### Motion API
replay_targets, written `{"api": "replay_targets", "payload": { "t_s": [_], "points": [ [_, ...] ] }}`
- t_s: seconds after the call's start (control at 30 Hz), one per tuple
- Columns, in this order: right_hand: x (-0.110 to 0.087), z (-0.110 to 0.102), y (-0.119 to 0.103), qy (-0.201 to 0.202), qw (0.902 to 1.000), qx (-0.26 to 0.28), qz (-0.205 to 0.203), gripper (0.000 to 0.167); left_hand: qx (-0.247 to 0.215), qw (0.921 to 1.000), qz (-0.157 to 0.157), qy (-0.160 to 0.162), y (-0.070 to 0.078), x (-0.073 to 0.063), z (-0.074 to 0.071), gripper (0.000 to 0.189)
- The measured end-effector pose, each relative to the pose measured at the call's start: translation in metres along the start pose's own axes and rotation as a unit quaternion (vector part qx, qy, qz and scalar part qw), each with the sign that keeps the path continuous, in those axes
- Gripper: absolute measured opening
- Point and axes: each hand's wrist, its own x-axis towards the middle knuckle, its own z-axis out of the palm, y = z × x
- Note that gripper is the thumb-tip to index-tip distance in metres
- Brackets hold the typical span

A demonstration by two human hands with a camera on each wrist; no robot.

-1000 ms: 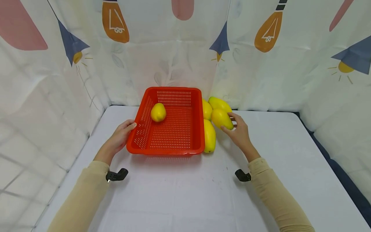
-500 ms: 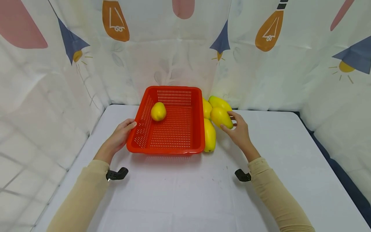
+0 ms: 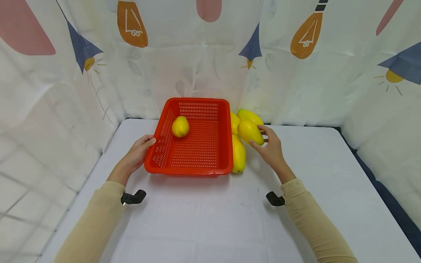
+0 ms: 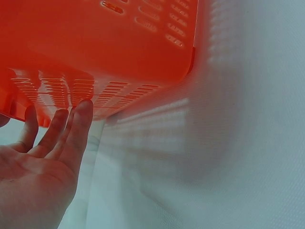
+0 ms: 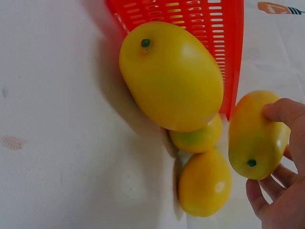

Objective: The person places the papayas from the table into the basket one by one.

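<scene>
A red plastic basket [image 3: 194, 157] with slotted walls stands on the table, and one yellow mango [image 3: 180, 126] lies inside it at the left. My left hand [image 3: 135, 155] grips the basket's left rim, thumb at the edge; the left wrist view shows its fingers [image 4: 78, 126] against the outer wall. Beyond the basket's right side, my right hand [image 3: 271, 148] holds a yellow mango [image 3: 250, 132] between thumb and fingers. In the right wrist view this held mango [image 5: 257, 136] has a green stem end and appears raised beside the basket wall.
Several more mangoes lie along the basket's right side: a near one [image 3: 238, 154], one behind it [image 3: 234, 123], and a far one [image 3: 250, 116]. A white cloth covers the table [image 3: 210, 219]. A printed curtain [image 3: 210, 73] hangs at the back and sides.
My right hand has shifted the held mango very slightly left and away from me, closer to the basket. The left hand and the basket keep their places.
</scene>
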Motion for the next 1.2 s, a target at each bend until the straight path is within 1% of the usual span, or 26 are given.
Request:
{"api": "replay_targets", "payload": {
  "t_s": [0.2, 0.33, 0.77, 1.2],
  "points": [
    [0.001, 0.002, -0.001, 0.005, 0.9999, -0.001, -0.010, 0.061, -0.002, 1.0000, 0.002, -0.001, -0.001, 0.001, -0.001, 0.032],
    [0.001, 0.001, -0.004, 0.005, 0.9999, 0.004, -0.010, 0.061, -0.007, 1.0000, 0.003, -0.004, -0.001, 0.001, -0.002, 0.029],
    [0.003, 0.002, -0.012, 0.002, 0.9999, 0.002, -0.013, 0.061, -0.007, 0.9999, -0.015, 0.003, -0.001, 0.002, -0.001, 0.028],
    [0.003, 0.003, -0.016, -0.001, 0.9997, -0.004, -0.026, 0.061, -0.010, 0.9998, -0.015, 0.005, -0.001, 0.002, -0.001, 0.028]
  ]
}}
